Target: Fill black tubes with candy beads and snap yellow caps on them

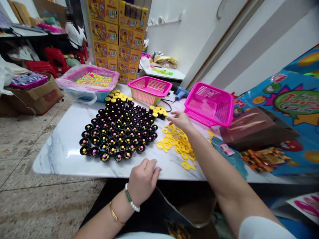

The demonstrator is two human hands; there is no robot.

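Several small black cups filled with coloured candy stand packed together on the white marble table; a few at the far side wear yellow lids. A heap of yellow ring-shaped lids lies to the right of them. My right hand reaches out over the far end of that heap, fingers spread, beside the lidded cups. My left hand rests on the near table edge, fingers curled loosely, nothing visible in it.
Two pink baskets and a blue glue gun stand at the back. A tub of coloured candy sits far left. Brown bag and printed packaging crowd the right. A person sits far back left, by stacked yellow cartons.
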